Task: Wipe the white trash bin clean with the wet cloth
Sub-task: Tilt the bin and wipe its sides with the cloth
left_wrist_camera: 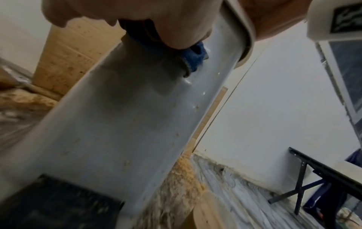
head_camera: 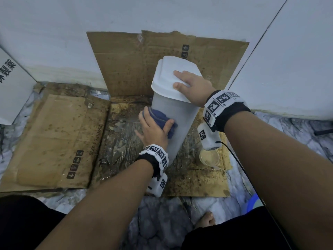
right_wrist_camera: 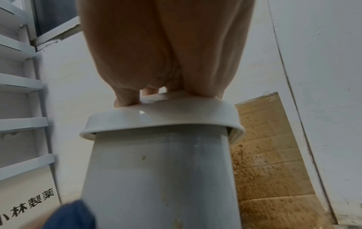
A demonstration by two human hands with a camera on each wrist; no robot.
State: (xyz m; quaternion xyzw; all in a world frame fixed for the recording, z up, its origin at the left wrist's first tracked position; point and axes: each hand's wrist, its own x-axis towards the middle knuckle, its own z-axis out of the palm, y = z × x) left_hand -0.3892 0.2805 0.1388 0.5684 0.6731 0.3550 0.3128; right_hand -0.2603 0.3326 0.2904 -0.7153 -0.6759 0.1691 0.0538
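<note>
A tall white trash bin with a lid stands on stained cardboard, leaning toward the right. My left hand grips a dark blue cloth and presses it on the bin's left side, just under the lid rim. The left wrist view shows that cloth under my palm against the bin wall, which carries small brown specks. My right hand lies flat on the lid, fingers spread. In the right wrist view the fingers rest on the lid, and the cloth is at the lower left.
Wet, dirty cardboard covers the floor and leans on the back wall. A small clear bowl sits right of the bin's base. A white box stands at the left. A white wall panel stands close on the right.
</note>
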